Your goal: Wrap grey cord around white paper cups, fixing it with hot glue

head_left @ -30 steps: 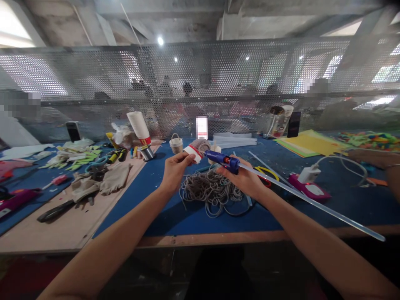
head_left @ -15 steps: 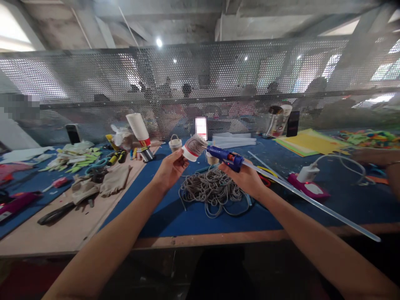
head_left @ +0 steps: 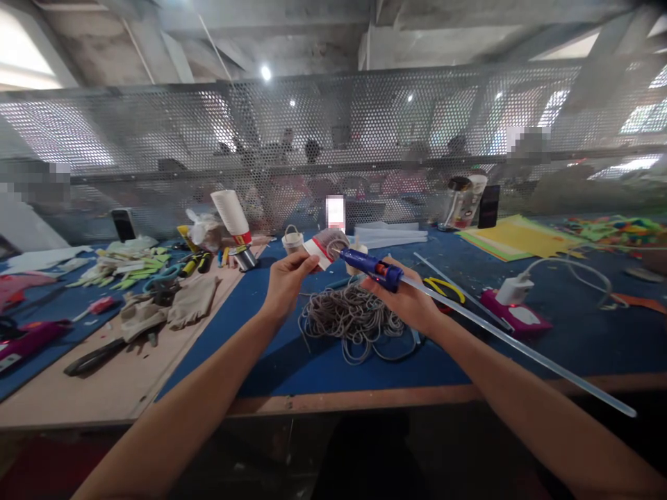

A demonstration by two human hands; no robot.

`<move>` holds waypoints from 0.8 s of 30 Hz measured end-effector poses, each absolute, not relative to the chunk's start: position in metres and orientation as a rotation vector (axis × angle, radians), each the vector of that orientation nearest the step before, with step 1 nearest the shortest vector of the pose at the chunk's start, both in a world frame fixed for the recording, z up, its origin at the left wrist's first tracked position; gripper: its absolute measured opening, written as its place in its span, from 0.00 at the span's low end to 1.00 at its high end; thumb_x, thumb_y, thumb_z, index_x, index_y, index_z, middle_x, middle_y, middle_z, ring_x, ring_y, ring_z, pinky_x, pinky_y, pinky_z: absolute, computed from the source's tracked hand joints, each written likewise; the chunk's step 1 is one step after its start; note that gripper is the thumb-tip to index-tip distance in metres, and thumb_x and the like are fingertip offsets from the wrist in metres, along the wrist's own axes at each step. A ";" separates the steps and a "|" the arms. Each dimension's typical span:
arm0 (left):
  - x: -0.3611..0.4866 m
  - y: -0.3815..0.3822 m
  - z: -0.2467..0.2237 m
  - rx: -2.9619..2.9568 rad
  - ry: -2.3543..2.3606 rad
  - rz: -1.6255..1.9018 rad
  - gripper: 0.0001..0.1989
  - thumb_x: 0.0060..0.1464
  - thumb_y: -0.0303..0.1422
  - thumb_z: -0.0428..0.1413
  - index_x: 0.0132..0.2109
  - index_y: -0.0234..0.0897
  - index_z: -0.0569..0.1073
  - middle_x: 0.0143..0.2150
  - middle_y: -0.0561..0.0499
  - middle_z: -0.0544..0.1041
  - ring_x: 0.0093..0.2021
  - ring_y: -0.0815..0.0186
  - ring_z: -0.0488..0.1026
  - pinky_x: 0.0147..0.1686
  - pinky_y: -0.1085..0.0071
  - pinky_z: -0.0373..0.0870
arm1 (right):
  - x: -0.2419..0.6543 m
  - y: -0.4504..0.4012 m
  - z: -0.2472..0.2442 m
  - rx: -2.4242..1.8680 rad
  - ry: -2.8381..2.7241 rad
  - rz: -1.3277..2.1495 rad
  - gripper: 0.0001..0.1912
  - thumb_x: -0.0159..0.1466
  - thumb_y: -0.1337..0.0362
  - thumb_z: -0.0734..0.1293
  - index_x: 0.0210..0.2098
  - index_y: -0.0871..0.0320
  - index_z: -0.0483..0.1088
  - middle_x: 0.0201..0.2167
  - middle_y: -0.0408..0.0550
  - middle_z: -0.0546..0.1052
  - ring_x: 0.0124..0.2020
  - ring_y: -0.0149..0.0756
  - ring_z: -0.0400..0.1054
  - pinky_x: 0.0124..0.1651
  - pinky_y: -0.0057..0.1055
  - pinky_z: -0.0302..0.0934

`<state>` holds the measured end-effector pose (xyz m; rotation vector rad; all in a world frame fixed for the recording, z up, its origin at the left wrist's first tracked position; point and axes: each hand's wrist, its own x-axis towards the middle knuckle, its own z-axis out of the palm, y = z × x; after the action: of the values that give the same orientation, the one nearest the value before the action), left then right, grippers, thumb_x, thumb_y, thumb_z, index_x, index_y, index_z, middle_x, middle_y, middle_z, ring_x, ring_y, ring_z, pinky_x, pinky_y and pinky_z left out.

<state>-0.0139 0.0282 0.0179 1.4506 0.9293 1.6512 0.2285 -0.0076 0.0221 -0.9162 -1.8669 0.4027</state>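
Everything is placed by the loose, tangled heap of grey cord [head_left: 354, 312] on the blue-topped desk [head_left: 260, 364]. Far to its left lies a magenta plastic power strip [head_left: 34, 342], then a scatter of pale green and white strips [head_left: 125, 264]. Between these and the heap, a pair of beige cloth gloves [head_left: 180, 305] lies on the bare wooden part of the desk, beside a black-handled tool [head_left: 94, 357]. Beyond the gloves, a tilted stack of white paper cups [head_left: 232, 215] rises above a shiny silver cylinder [head_left: 244, 259].

Behind the heap and slightly left is a small off-white cup with a looped handle [head_left: 292, 241]. Above the heap's left side, the left hand [head_left: 286, 278] has its grip closed on a white-and-red cup wrapped in grey cord [head_left: 324, 250], held tilted. Above the heap's right side, the right hand [head_left: 404, 298] grips a blue plastic glue gun [head_left: 372, 267], its nozzle at the wrapped cup's cord-covered end; whether they touch is unclear. A long translucent glue stick [head_left: 521, 344] extends rightward from the gun's rear.

Right of the heap are a yellow-handled tool [head_left: 448, 290] and a magenta power block [head_left: 515, 316] bearing a white plug adapter [head_left: 515, 289]. Behind them lie yellow and green paper sheets [head_left: 521, 237].
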 end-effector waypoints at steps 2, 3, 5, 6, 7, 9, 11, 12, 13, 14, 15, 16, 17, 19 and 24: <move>-0.013 0.027 0.018 1.512 0.996 1.656 0.09 0.49 0.38 0.65 0.32 0.36 0.81 0.28 0.52 0.77 0.30 0.68 0.71 0.36 0.71 0.67 | 0.228 -0.010 0.024 -0.903 -1.907 0.354 0.16 0.64 0.48 0.67 0.31 0.55 0.67 0.30 0.44 0.71 0.31 0.35 0.66 0.36 0.31 0.59; -0.012 0.026 0.018 1.533 1.016 1.657 0.10 0.49 0.38 0.65 0.32 0.36 0.81 0.28 0.52 0.78 0.30 0.67 0.71 0.36 0.71 0.68 | 0.227 -0.010 0.025 -0.895 -1.925 0.334 0.16 0.64 0.49 0.66 0.33 0.55 0.68 0.31 0.44 0.72 0.32 0.35 0.66 0.37 0.31 0.59; -0.010 0.023 0.019 1.557 1.034 1.661 0.10 0.48 0.38 0.65 0.31 0.35 0.81 0.28 0.52 0.78 0.30 0.67 0.71 0.36 0.71 0.68 | 0.227 -0.011 0.026 -0.882 -1.950 0.310 0.15 0.65 0.49 0.66 0.36 0.54 0.70 0.33 0.45 0.73 0.34 0.36 0.67 0.38 0.31 0.59; -0.010 0.022 0.020 1.563 1.039 1.664 0.09 0.48 0.38 0.65 0.31 0.35 0.80 0.28 0.52 0.78 0.30 0.67 0.71 0.36 0.71 0.68 | 0.227 -0.010 0.025 -0.877 -1.959 0.305 0.15 0.65 0.49 0.66 0.37 0.54 0.71 0.33 0.45 0.73 0.35 0.37 0.67 0.38 0.31 0.59; -0.009 0.021 0.020 1.569 1.046 1.669 0.09 0.48 0.38 0.65 0.31 0.35 0.80 0.28 0.52 0.78 0.30 0.67 0.72 0.36 0.71 0.68 | 0.227 -0.010 0.025 -0.874 -1.963 0.300 0.15 0.65 0.49 0.66 0.38 0.54 0.71 0.33 0.45 0.73 0.35 0.37 0.67 0.38 0.31 0.59; -0.008 0.020 0.020 1.580 1.060 1.668 0.09 0.49 0.38 0.65 0.31 0.35 0.80 0.28 0.52 0.78 0.31 0.67 0.72 0.36 0.71 0.68 | 0.228 -0.009 0.024 -0.867 -1.968 0.292 0.14 0.65 0.49 0.66 0.38 0.53 0.71 0.34 0.45 0.73 0.35 0.37 0.67 0.38 0.31 0.58; -0.008 0.019 0.021 1.591 1.062 1.661 0.09 0.49 0.37 0.65 0.32 0.35 0.81 0.29 0.51 0.79 0.31 0.67 0.72 0.36 0.72 0.68 | 0.228 -0.008 0.023 -0.869 -1.973 0.291 0.13 0.65 0.50 0.66 0.39 0.53 0.71 0.34 0.44 0.73 0.35 0.36 0.67 0.37 0.31 0.58; -0.008 0.018 0.021 1.595 1.059 1.659 0.09 0.49 0.37 0.65 0.33 0.35 0.81 0.29 0.51 0.79 0.31 0.67 0.72 0.36 0.72 0.68 | 0.228 -0.008 0.022 -0.875 -1.974 0.292 0.13 0.65 0.50 0.66 0.38 0.53 0.71 0.34 0.44 0.73 0.34 0.36 0.67 0.37 0.31 0.58; -0.008 0.018 0.021 1.596 1.056 1.657 0.09 0.49 0.37 0.65 0.33 0.35 0.81 0.29 0.51 0.79 0.31 0.67 0.72 0.36 0.72 0.68 | 0.228 -0.007 0.022 -0.885 -1.974 0.293 0.13 0.65 0.50 0.66 0.38 0.53 0.70 0.33 0.44 0.73 0.34 0.36 0.67 0.37 0.31 0.58; -0.008 0.018 0.021 1.594 1.055 1.655 0.09 0.49 0.37 0.65 0.33 0.35 0.81 0.29 0.51 0.79 0.31 0.67 0.72 0.36 0.72 0.69 | 0.228 -0.007 0.021 -0.897 -1.972 0.292 0.13 0.65 0.49 0.66 0.37 0.53 0.70 0.33 0.45 0.73 0.34 0.36 0.66 0.37 0.31 0.58; -0.008 0.018 0.021 1.591 1.058 1.654 0.09 0.49 0.38 0.65 0.33 0.35 0.81 0.29 0.51 0.79 0.31 0.67 0.73 0.36 0.71 0.69 | 0.228 -0.006 0.021 -0.907 -1.968 0.289 0.14 0.65 0.49 0.66 0.36 0.53 0.70 0.32 0.45 0.73 0.34 0.36 0.66 0.36 0.31 0.58; -0.007 0.018 0.021 1.585 1.062 1.653 0.09 0.49 0.38 0.65 0.33 0.35 0.81 0.29 0.51 0.79 0.31 0.67 0.73 0.36 0.71 0.69 | 0.228 -0.006 0.021 -0.915 -1.965 0.287 0.14 0.64 0.49 0.66 0.35 0.53 0.69 0.32 0.45 0.73 0.33 0.36 0.66 0.36 0.31 0.58; -0.007 0.018 0.021 1.575 1.066 1.652 0.10 0.48 0.38 0.66 0.33 0.35 0.81 0.29 0.51 0.79 0.31 0.66 0.73 0.36 0.71 0.70 | 0.228 -0.006 0.021 -0.919 -1.962 0.284 0.14 0.64 0.48 0.66 0.35 0.52 0.69 0.32 0.45 0.73 0.33 0.36 0.66 0.36 0.32 0.58; -0.006 0.018 0.021 1.555 1.064 1.655 0.10 0.47 0.37 0.66 0.33 0.35 0.81 0.30 0.50 0.80 0.31 0.66 0.74 0.37 0.70 0.71 | 0.228 -0.005 0.021 -0.924 -1.961 0.282 0.14 0.64 0.48 0.66 0.35 0.52 0.69 0.31 0.45 0.72 0.33 0.36 0.66 0.35 0.31 0.58; -0.004 0.017 0.023 1.541 1.039 1.663 0.09 0.47 0.37 0.66 0.34 0.35 0.82 0.30 0.50 0.80 0.31 0.66 0.74 0.37 0.70 0.72 | 0.229 -0.005 0.019 -0.922 -1.963 0.285 0.14 0.64 0.48 0.66 0.34 0.52 0.69 0.31 0.44 0.72 0.32 0.35 0.66 0.35 0.31 0.57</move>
<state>-0.0039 0.0169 0.0229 1.5406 1.0392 1.6631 0.2292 -0.0049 0.0191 -0.9221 -1.9634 0.2848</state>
